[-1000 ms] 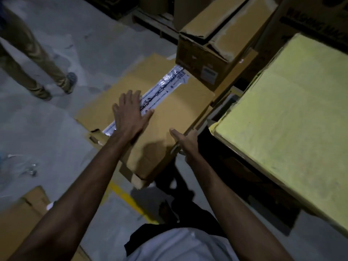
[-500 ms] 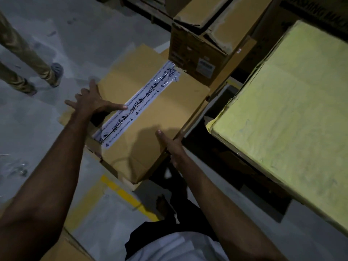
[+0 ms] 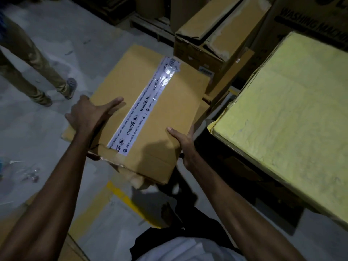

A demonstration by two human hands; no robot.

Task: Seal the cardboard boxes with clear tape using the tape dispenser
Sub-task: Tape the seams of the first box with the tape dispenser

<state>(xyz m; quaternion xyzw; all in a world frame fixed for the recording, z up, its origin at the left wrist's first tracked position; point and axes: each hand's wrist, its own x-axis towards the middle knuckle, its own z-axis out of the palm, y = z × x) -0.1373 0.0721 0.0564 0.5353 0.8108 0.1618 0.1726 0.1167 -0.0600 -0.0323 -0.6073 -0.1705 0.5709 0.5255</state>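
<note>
Cardboard box (image 3: 180,110) was in front of the person, held between both hands over the floor (image 3: 37,138). It looked raised off the floor and slightly tilted, but I can't tell for sure. Left hand (image 3: 88,113) clamped the left edge, thumb laid across the top. Right hand (image 3: 183,142) gripped the near right edge, thumb on top, fingers hidden below.

Printed tape strip (image 3: 143,112) ran along the centre seam. Near left corner (image 3: 105,157) was torn and crumpled. No tape dispenser in view.

Handling, as a judgement:
- Stiff panels and probably moderate weight, since both hands were needed.
- Smooth board and glossy tape could slip.
- The side edges are the best hold. Avoid the torn corner, which is likely weak.
- Tape text read fragile, so set it down gently.

Room:
- Tight on the right, with the yellow-topped crate (image 3: 282,110) close beside the box.
- Open carton (image 3: 207,46) was just behind the far end.
- Left floor was more open, though another person's legs (image 3: 33,72) stood there.
- Loose flat cardboard (image 3: 131,176) lay under the near end.
</note>
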